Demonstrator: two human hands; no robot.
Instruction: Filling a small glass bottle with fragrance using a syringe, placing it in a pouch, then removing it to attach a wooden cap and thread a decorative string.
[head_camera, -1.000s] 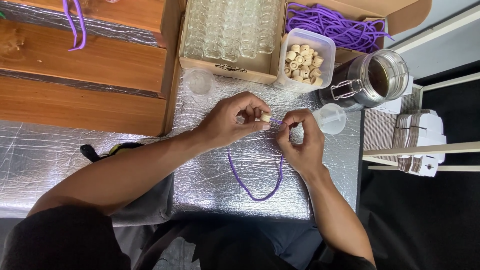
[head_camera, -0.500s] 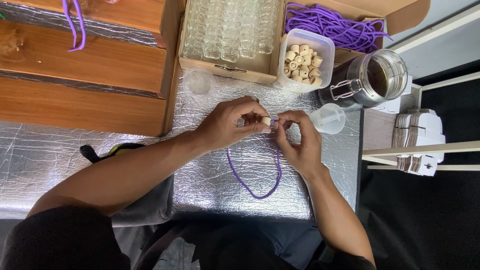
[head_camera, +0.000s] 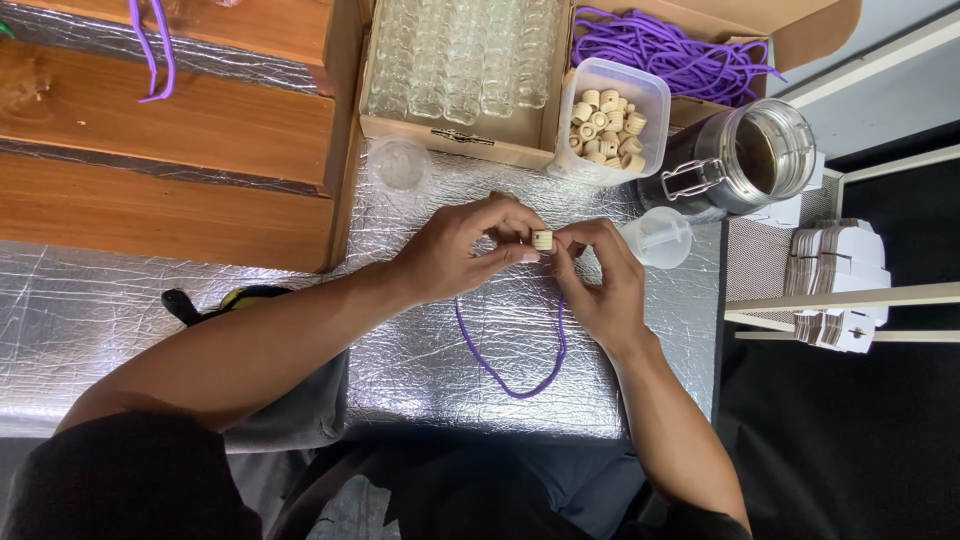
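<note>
Silver foil surface: crinkled foil-covered table (head_camera: 150, 310), seen from the head camera, carries everything described.
Left hand: left hand (head_camera: 455, 250) is curled nearly closed above the middle of the table, thumb and fingertips pinching a small pale ribbed cork stopper (head_camera: 542, 240).
Right hand: right hand (head_camera: 600, 285) meets it from the other side, fingers bent in tight against the same stopper; it seems to grip the cord's ends there too, though they are hidden.
Cord: thin purple cord (head_camera: 510, 372) hangs from both hands in a loop that lies on the foil toward the near edge.
Stopper tub: clear plastic tub of pale stoppers (head_camera: 608, 122) stands near the far edge, just beyond the hands.
Vials: cardboard tray of small clear glass vials (head_camera: 455, 60) sits beside the tub, to its left.
Cord box: cardboard box of purple cords (head_camera: 665, 55) sits at the far right corner.
Jar: clip-top glass jar of dark contents (head_camera: 745, 160) stands by the right edge.
Funnel: small clear plastic funnel (head_camera: 655, 237) lies just beside the right hand.
</note>
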